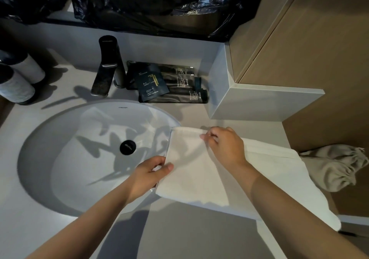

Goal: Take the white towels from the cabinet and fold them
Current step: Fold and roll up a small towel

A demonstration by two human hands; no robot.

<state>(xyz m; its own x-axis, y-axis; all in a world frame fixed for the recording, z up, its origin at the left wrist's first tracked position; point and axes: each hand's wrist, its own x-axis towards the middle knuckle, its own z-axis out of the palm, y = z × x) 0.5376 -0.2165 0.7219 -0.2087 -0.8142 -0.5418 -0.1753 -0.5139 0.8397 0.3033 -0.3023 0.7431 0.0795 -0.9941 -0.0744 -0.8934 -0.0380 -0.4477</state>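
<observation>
A white towel (195,170) lies spread on the grey counter to the right of the sink, its left part folded over and overhanging the basin rim. My left hand (148,175) pinches the towel's near-left edge between thumb and fingers. My right hand (224,143) pinches the far edge of the folded layer near its top. The towel's right end (311,180) trails off the counter's right side and hangs down.
The oval sink (65,138) with a black drain fills the left. Behind it stand a dark faucet (107,66), black amenity packets (169,82) and two bottles (18,80) at far left. A grey ledge (259,104) and a beige drawstring bag (337,164) sit right.
</observation>
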